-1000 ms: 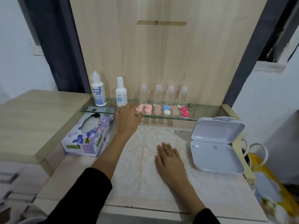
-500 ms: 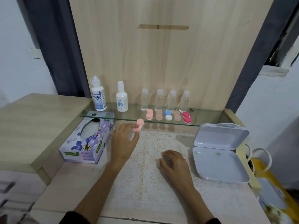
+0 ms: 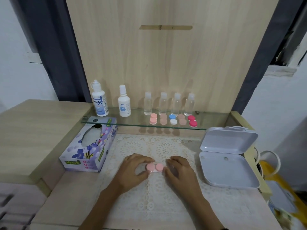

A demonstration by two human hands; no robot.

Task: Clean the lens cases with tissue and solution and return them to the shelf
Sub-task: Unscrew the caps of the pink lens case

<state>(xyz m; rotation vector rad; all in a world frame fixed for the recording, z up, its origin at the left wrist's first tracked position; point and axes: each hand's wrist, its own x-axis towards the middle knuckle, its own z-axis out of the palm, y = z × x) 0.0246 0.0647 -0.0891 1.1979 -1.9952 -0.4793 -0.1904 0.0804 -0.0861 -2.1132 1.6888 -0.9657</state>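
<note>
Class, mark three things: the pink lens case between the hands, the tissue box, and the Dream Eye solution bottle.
pink lens case (image 3: 155, 168), head view, where its two caps meet.
tissue box (image 3: 89, 149), head view, printed top face.
Dream Eye solution bottle (image 3: 100, 103), head view, label.

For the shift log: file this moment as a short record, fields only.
in hand: pink lens case, caps on, over the lace mat
left hand: grips the case's left cap
right hand: holds its right end
glass shelf: five lens cases, two solution bottles, four small clear bottles
tissue box: left of the mat, untouched
white box: right of the mat, lid open
</note>
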